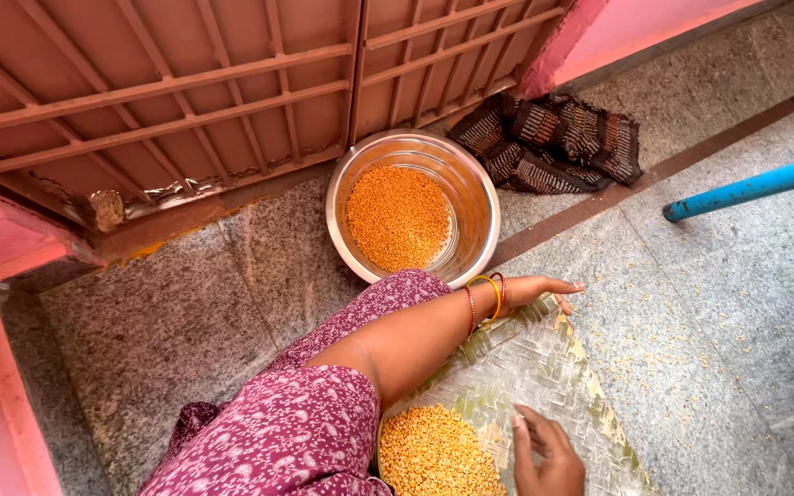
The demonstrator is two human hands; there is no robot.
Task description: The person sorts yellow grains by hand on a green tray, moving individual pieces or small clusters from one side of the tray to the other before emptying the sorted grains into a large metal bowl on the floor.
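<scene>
Left grip [533, 290] holds the far rim of the woven tray [544, 367]; right hand [549, 455] lies open beside the lentil heap [436, 452]. Best keep the tray level and sweep gently. Steel bowl [413, 209] sits just beyond.

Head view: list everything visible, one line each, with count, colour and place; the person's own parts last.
Steel bowl: one, silver, on the floor by the gate.
Lentils in bowl: one heap, orange.
Woven tray: one, pale straw, on the floor, bottom centre.
Split pulses: one heap, yellow, on the tray.
Cloth: one, dark patterned, beside the bowl.
Pipe: one, blue, right edge.
Gate: brown metal, top.
Scattered grains: many, on the floor right of the tray.
Left hand: bangled, on the tray's far edge.
Right hand: on the tray beside the pulses.
</scene>
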